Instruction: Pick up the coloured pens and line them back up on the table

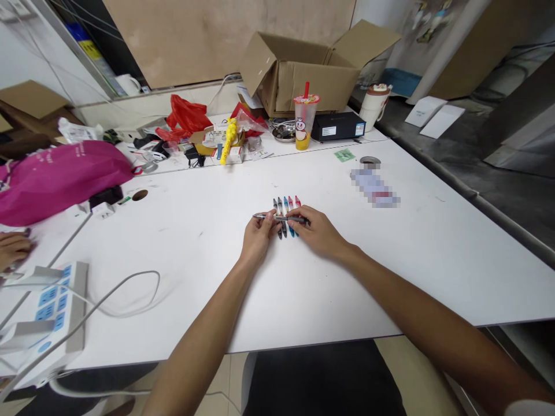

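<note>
Both my hands grip one dark pen (pixel 281 218), held level from left to right above the white table (pixel 195 300). My left hand (pixel 259 234) pinches its left part between thumb and fingers. Around its dark right end, the fingers of my right hand (pixel 318 231) are closed. Beneath the held pen lies a row of upright-pointing pens, side by side: dark pens (pixel 280 203) on the left, a blue pen (pixel 285 202) beside them, and red-tipped pens (pixel 298 200) on the right. My fingers and the held pen cover parts of this row.
A drink cup (pixel 302 136) with a red straw, a black box (pixel 337 127) and an open carton (pixel 312 81) stand at the back. Left are a magenta bag (pixel 65 176) and a power strip (pixel 71 323) with a looping cable. Another person's hand (pixel 14 249) shows at the left edge.
</note>
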{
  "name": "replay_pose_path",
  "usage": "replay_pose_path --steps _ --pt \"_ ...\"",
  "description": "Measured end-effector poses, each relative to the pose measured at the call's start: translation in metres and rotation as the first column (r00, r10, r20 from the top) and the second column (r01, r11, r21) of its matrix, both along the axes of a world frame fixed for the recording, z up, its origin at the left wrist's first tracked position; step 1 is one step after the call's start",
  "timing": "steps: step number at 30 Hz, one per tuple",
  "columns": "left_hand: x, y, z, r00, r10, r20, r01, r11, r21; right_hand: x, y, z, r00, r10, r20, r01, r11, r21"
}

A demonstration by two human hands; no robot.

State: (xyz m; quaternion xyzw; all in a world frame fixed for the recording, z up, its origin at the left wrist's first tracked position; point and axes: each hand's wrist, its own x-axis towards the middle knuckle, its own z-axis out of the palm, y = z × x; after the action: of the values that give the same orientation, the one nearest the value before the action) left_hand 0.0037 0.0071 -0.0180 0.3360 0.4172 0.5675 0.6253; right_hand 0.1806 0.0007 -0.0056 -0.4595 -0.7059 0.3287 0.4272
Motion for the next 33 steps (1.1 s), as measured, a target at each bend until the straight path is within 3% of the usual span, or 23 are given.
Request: replay_pose_path --steps 9,15,21,33 --pt "-0.0011 0.0008 0.0053 1.000 0.022 -0.011 -0.021 0.999 0.030 0.0019 -0.0007 0.0027 1.000 0.016 0.015 -0.014 0.995 -0.098" --pt "-0.0003 -0.0006 0.0080 0.999 0.020 -0.046 -0.020 1.000 -0.001 0.0006 -0.0001 -0.0011 0.999 0.027 -0.031 -0.029 0.998 -0.061" --pt "-0.0006 -0.0022 0.0074 0.997 0.032 -0.069 -0.031 0.999 0.017 0.0009 -0.0022 0.0029 0.999 0.038 0.000 -0.038 0.991 -0.126" --pt "-0.0012 -0.0033 0.0077 0.999 0.022 -0.037 -0.022 1.000 -0.016 -0.0022 0.0010 -0.0026 0.999 -0.002 -0.039 0.004 0.998 0.061"
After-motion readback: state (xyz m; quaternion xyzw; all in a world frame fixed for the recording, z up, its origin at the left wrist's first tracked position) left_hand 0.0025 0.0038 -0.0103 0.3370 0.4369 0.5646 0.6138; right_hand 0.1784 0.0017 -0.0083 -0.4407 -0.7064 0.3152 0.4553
